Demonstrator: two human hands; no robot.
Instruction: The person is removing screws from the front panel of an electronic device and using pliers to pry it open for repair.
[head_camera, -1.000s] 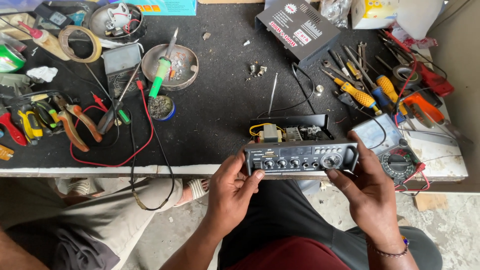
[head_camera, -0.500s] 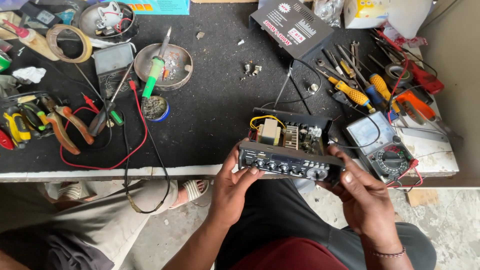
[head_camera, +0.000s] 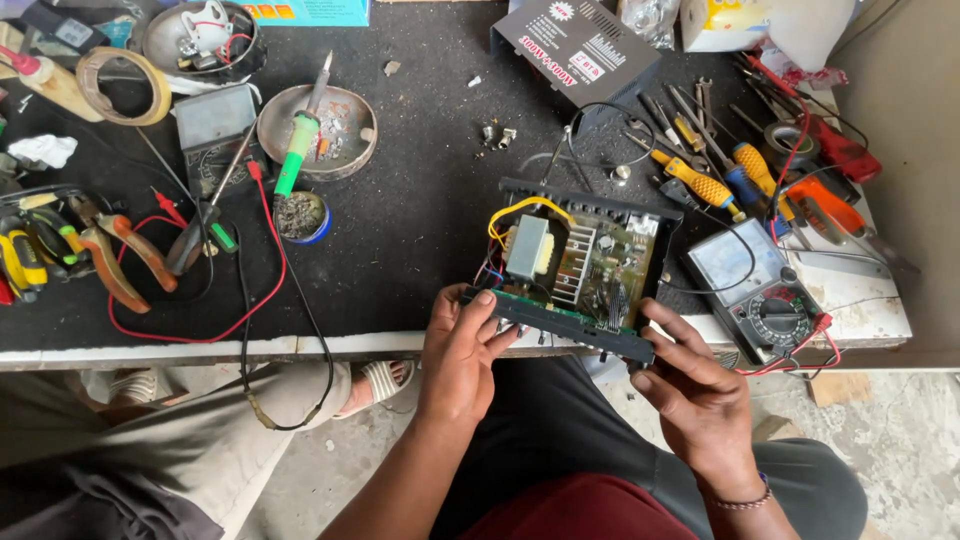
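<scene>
An open amplifier chassis rests at the front edge of the black-topped workbench, its circuit board, transformer and finned heat sink showing from above. My left hand grips the left end of its black front panel. On the panel's right end is my right hand, which wears a bead bracelet at the wrist. The chassis is tilted so its top faces the camera.
An analogue multimeter with red leads lies right of the chassis. Screwdrivers and the black metal cover lie behind. A green-handled soldering iron rests on a metal dish; pliers sit far left. Another person's leg and sandalled foot show below the bench.
The chassis has tipped from showing its knobbed front panel to showing its open top and inner board. Both hands stayed on the panel ends and shifted slightly right.
</scene>
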